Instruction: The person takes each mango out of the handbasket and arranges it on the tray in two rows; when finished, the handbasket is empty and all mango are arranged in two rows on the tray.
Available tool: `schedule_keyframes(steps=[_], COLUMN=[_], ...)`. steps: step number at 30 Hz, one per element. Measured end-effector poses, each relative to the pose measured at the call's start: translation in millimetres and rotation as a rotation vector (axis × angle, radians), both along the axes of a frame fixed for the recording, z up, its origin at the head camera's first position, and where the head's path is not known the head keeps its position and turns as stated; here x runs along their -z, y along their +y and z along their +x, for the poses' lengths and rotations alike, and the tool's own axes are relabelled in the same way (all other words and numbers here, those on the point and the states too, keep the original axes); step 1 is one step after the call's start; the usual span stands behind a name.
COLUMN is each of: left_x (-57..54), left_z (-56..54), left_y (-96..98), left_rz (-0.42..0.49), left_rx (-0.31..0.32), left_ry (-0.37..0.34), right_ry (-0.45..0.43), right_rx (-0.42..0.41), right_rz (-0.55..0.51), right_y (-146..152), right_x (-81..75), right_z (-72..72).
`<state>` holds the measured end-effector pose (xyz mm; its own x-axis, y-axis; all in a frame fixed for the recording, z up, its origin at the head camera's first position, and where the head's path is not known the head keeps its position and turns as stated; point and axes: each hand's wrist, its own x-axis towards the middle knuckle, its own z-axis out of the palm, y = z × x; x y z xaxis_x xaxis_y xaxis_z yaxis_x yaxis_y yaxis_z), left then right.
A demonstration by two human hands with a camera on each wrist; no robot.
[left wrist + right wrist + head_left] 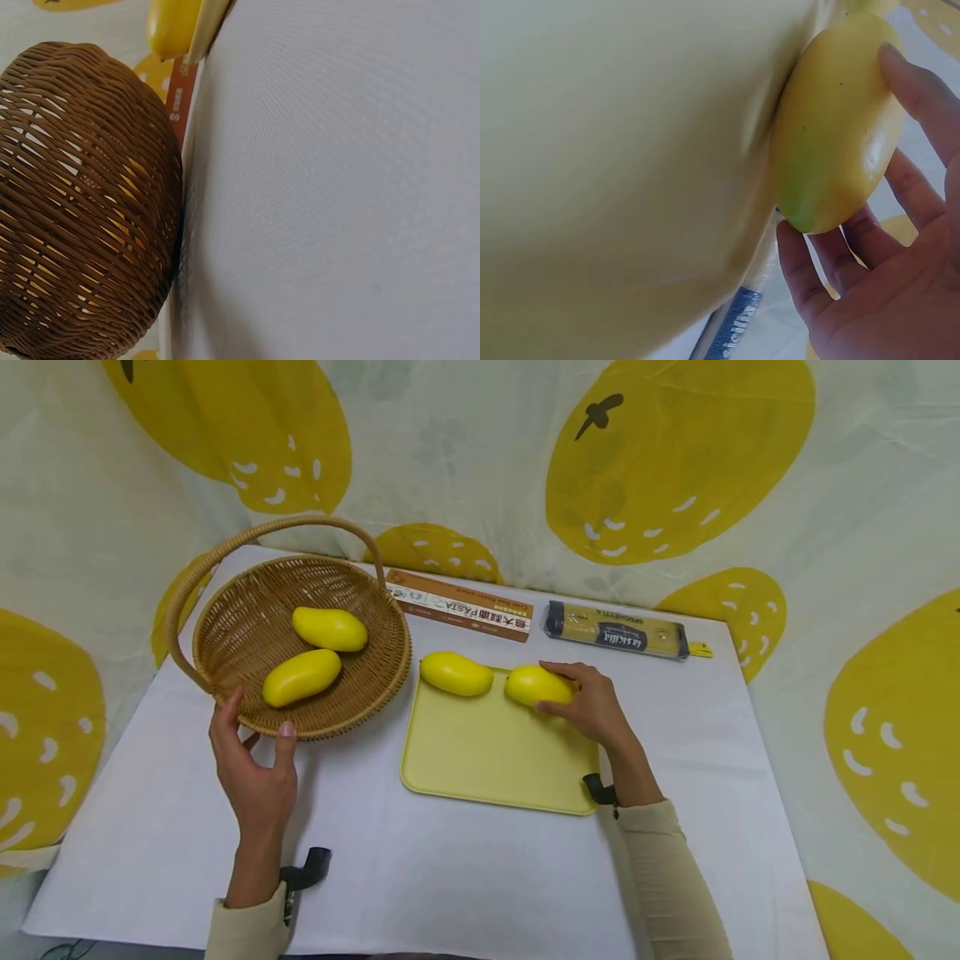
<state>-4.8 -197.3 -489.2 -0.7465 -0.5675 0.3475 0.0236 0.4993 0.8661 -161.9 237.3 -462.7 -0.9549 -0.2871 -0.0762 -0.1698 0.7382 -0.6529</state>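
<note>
A wicker basket point(352, 697) with a tall arched handle stands at the left, with two yellow mangoes point(330, 629) inside. My left hand point(255, 785) holds the basket's near rim, its thumb on the edge; the left wrist view shows the woven side point(90, 202) but not the hand. On the pale yellow tray point(495, 752), another mango point(456, 674) lies along the far edge. My right hand point(592, 702) grips a mango point(534, 685) at the tray's far right, thumb and fingers round it. Up close, this mango point(832, 127) has a greenish end.
A long pasta box point(461, 606) lies behind the tray, near the back edge of the white table point(465, 868). To its right is a spaghetti packet point(618, 631). A cloth with a large yellow fruit print point(675, 460) hangs behind and at the sides.
</note>
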Motion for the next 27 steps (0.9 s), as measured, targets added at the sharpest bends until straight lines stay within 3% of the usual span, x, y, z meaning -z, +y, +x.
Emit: schedule_keyframes(steps=[11, 17, 22, 27], left_x=[0.3, 0.5, 1.1, 1.3], left_z=[0.1, -0.3, -0.7, -0.8], left_y=[-0.2, 0.2, -0.6, -0.9], left_rz=[0.007, 0.006, 0.001, 0.004], left_rx=[-0.002, -0.001, -0.003, -0.003], left_ry=[-0.003, -0.002, -0.001, 0.001], right_ry=[0.049, 0.032, 0.039, 0.113], right_rx=[0.001, 0.024, 0.053, 0.065], right_rz=[0.023, 0.023, 0.011, -0.021], right_y=[-3, -2, -2, -6], right_x=[8.5, 9.5, 4.6, -6.5], right_z=[-6.4, -5.0, -1.4, 0.8])
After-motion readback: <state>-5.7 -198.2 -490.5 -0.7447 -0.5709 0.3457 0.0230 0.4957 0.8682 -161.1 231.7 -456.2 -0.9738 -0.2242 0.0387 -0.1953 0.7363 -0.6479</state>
